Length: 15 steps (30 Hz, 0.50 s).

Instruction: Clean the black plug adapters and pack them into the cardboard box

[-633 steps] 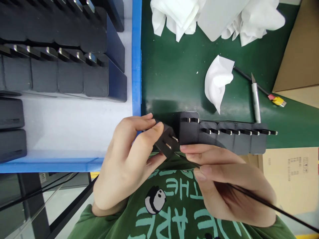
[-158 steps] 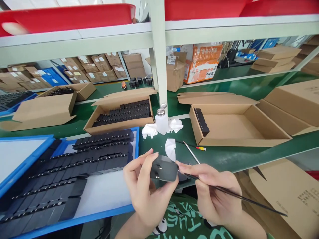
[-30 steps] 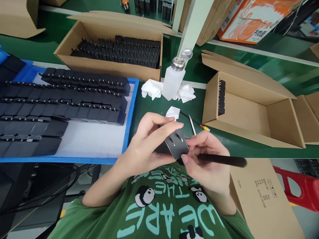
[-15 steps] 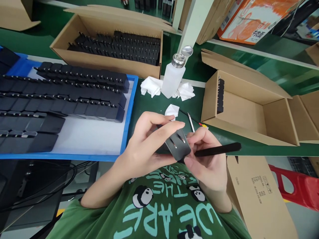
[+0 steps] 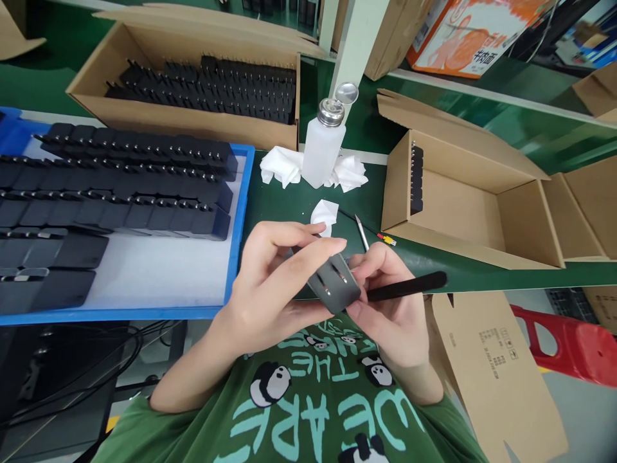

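Observation:
My left hand point(image 5: 272, 283) is wrapped round a dark grey plug-in power adapter point(image 5: 334, 283), thumb and fingers on its sides. Two metal prongs stick out of the face turned towards me. My right hand point(image 5: 395, 308) holds a slim black stick-like tool point(image 5: 409, 286) that points out to the right; its working end is hidden by the fingers. Fingertips of the right hand touch the adapter's right edge. Just beyond the hands lie a white paper piece point(image 5: 324, 213), a silver pen-like tool point(image 5: 361, 233) and a thin cable with a red and yellow end point(image 5: 386, 239).
On the left stands a blue-edged tray point(image 5: 159, 276) with rows of black adapters point(image 5: 144, 173). Behind it an open carton point(image 5: 202, 122) holds many more. A white pump bottle point(image 5: 322, 151) stands between crumpled tissues point(image 5: 282, 166). At right, another carton point(image 5: 475, 241) holds one row of adapters.
The whole view has shifted slightly, so most things sit further left in the picture. Both hands keep their grip on the adapter and the black tool, with the adapter turned a little.

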Each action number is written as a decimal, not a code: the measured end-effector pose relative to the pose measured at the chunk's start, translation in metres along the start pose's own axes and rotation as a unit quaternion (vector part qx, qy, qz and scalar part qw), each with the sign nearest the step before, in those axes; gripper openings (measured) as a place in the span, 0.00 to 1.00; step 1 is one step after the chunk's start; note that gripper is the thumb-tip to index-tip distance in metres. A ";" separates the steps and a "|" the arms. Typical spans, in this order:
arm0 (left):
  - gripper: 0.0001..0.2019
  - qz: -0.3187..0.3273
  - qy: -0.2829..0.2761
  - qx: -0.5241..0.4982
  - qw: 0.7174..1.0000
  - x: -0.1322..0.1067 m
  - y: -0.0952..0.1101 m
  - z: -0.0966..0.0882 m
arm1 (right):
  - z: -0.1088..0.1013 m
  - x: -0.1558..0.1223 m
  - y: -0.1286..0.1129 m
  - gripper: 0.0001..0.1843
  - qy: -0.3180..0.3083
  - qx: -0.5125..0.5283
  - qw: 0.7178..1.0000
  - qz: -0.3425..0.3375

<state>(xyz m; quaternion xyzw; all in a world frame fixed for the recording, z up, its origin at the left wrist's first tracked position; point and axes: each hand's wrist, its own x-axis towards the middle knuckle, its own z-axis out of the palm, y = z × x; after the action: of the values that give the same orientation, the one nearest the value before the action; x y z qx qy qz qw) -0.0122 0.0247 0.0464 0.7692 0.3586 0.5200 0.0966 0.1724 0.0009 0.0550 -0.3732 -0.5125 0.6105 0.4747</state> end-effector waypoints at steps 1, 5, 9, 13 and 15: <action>0.27 0.000 0.004 -0.003 1.000 0.000 0.000 0.000 | 0.000 0.000 0.000 0.09 0.000 0.003 1.000 0.002; 0.27 -0.007 0.010 -0.001 1.000 0.000 0.000 0.001 | 0.000 0.000 0.000 0.10 -0.018 0.027 0.999 0.000; 0.25 0.008 0.005 0.000 1.000 0.002 0.001 0.001 | 0.000 0.001 0.000 0.10 -0.012 0.035 0.999 -0.014; 0.21 0.010 0.011 0.009 1.000 0.004 0.003 0.001 | -0.002 0.000 0.003 0.12 -0.018 0.050 0.998 -0.015; 0.20 0.006 0.011 0.011 1.000 0.004 0.004 0.001 | -0.002 -0.001 0.005 0.13 -0.024 0.060 0.998 -0.012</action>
<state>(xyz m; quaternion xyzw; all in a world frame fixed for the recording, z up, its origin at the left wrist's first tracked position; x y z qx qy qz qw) -0.0092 0.0252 0.0513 0.7665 0.3607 0.5251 0.0816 0.1734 0.0008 0.0502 -0.3231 -0.4905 0.6432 0.4912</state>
